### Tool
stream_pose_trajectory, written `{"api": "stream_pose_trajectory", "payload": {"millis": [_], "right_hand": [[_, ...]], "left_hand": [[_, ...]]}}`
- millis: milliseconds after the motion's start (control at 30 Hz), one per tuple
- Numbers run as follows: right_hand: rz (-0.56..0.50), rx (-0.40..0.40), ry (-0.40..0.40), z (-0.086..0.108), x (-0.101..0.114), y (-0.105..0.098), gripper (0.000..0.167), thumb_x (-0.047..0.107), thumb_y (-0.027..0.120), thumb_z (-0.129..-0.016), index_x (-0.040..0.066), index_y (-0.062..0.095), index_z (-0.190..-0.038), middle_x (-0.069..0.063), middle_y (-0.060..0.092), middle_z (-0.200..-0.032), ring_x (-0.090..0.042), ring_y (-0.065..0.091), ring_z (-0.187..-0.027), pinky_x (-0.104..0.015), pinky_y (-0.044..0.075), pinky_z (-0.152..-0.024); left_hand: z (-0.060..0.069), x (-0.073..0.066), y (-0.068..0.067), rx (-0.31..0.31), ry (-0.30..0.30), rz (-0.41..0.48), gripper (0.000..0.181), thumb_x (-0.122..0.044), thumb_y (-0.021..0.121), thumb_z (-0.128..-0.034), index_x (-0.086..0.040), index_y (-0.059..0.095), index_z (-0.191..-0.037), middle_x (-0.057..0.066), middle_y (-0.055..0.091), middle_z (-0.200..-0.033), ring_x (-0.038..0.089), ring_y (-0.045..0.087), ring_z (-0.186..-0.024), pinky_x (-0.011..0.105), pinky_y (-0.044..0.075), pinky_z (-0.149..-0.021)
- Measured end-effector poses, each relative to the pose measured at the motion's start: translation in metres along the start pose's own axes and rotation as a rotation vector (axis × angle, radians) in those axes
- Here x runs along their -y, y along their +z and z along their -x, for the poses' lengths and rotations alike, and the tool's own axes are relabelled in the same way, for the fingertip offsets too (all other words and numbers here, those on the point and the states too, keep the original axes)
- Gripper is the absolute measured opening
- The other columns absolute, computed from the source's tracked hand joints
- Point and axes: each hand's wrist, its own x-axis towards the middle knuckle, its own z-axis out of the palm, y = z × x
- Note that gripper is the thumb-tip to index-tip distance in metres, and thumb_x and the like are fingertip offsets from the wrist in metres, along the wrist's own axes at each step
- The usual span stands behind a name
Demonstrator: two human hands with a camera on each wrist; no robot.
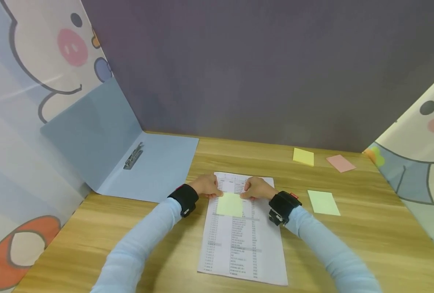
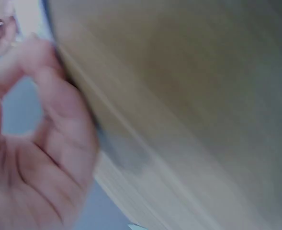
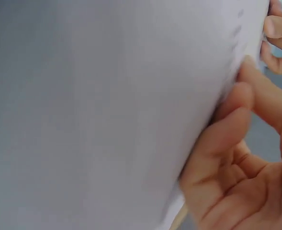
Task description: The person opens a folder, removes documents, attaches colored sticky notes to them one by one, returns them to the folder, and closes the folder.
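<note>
A pale yellow-green sticky note (image 1: 230, 204) lies over the upper part of a printed sheet of paper (image 1: 244, 252) on the table. My left hand (image 1: 205, 185) pinches the note's upper left corner, and my right hand (image 1: 258, 188) pinches its upper right corner. In the left wrist view, the left hand's thumb and curled forefinger (image 2: 59, 91) come together at the paper's edge. The right wrist view has the right hand's bent fingers (image 3: 217, 143) resting on the printed paper, with the thumb tip close by. The note itself is hard to make out in both wrist views.
A light blue folder (image 1: 165, 162) stands open at the back left, its metal clip (image 1: 134, 156) showing. Toward the right lie a yellow sticky pad (image 1: 303, 157), a pink one (image 1: 341, 163) and a pale green one (image 1: 323, 202). A grey panel (image 1: 238, 73) rises behind the table.
</note>
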Motion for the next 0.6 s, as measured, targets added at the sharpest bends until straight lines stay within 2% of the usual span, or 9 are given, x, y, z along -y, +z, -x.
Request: {"api": "stream_pose_trajectory", "payload": {"millis": [100, 233, 333, 400, 500, 600], "right_hand": [[-0.049, 0.032, -0.009, 0.001, -0.001, -0.006, 0.026, 0.015, 0.076, -0.074, 0.003, 0.057, -0.087, -0.001, 0.051, -0.060, -0.011, 0.048, -0.050, -0.020, 0.038, -0.048], [-0.122, 0.051, -0.023, 0.002, -0.011, -0.030, 0.035, 0.016, 0.073, -0.077, -0.002, 0.057, -0.102, -0.004, 0.055, -0.070, -0.012, 0.050, -0.056, -0.022, 0.041, -0.052], [-0.199, 0.004, -0.028, 0.001, -0.029, -0.058, 0.044, 0.016, 0.069, -0.080, -0.008, 0.052, -0.113, -0.010, 0.058, -0.086, -0.014, 0.054, -0.066, -0.024, 0.047, -0.060], [-0.213, -0.064, -0.049, -0.001, -0.045, -0.079, 0.047, 0.016, 0.066, -0.082, -0.012, 0.049, -0.117, -0.019, 0.058, -0.097, -0.022, 0.060, -0.075, -0.029, 0.051, -0.068], [-0.108, -0.196, -0.050, -0.008, -0.072, -0.107, 0.051, 0.018, 0.065, -0.083, -0.015, 0.049, -0.117, -0.031, 0.055, -0.110, -0.034, 0.061, -0.090, -0.036, 0.051, -0.077], [0.032, -0.256, 0.047, -0.014, -0.098, -0.130, 0.058, 0.025, 0.065, -0.084, -0.015, 0.046, -0.121, -0.035, 0.051, -0.118, -0.043, 0.055, -0.102, -0.044, 0.048, -0.084]], "left_hand": [[0.008, -0.005, -0.002, -0.020, 0.016, -0.035, 0.021, -0.021, 0.070, -0.0795, -0.005, 0.056, -0.075, 0.001, 0.057, -0.060, 0.009, 0.048, -0.050, 0.018, 0.036, -0.046], [0.022, -0.009, -0.006, -0.071, 0.076, -0.087, 0.023, -0.027, 0.068, -0.0803, -0.007, 0.059, -0.085, 0.004, 0.062, -0.082, 0.014, 0.053, -0.069, 0.024, 0.042, -0.058], [0.036, -0.011, -0.007, -0.109, 0.128, -0.110, 0.028, -0.031, 0.067, -0.0807, -0.008, 0.060, -0.095, 0.003, 0.062, -0.095, 0.016, 0.056, -0.083, 0.030, 0.046, -0.070], [0.046, -0.011, -0.005, -0.111, 0.159, -0.093, 0.031, -0.032, 0.066, -0.0815, -0.008, 0.060, -0.100, 0.002, 0.062, -0.096, 0.016, 0.057, -0.085, 0.032, 0.046, -0.073], [0.063, -0.011, 0.001, -0.094, 0.202, -0.058, 0.033, -0.033, 0.065, -0.0827, -0.008, 0.060, -0.103, -0.001, 0.061, -0.094, 0.013, 0.056, -0.081, 0.030, 0.046, -0.071], [0.078, -0.013, 0.009, -0.078, 0.233, -0.033, 0.033, -0.033, 0.065, -0.0820, -0.008, 0.060, -0.103, -0.004, 0.060, -0.092, 0.010, 0.056, -0.078, 0.027, 0.045, -0.068]]}}
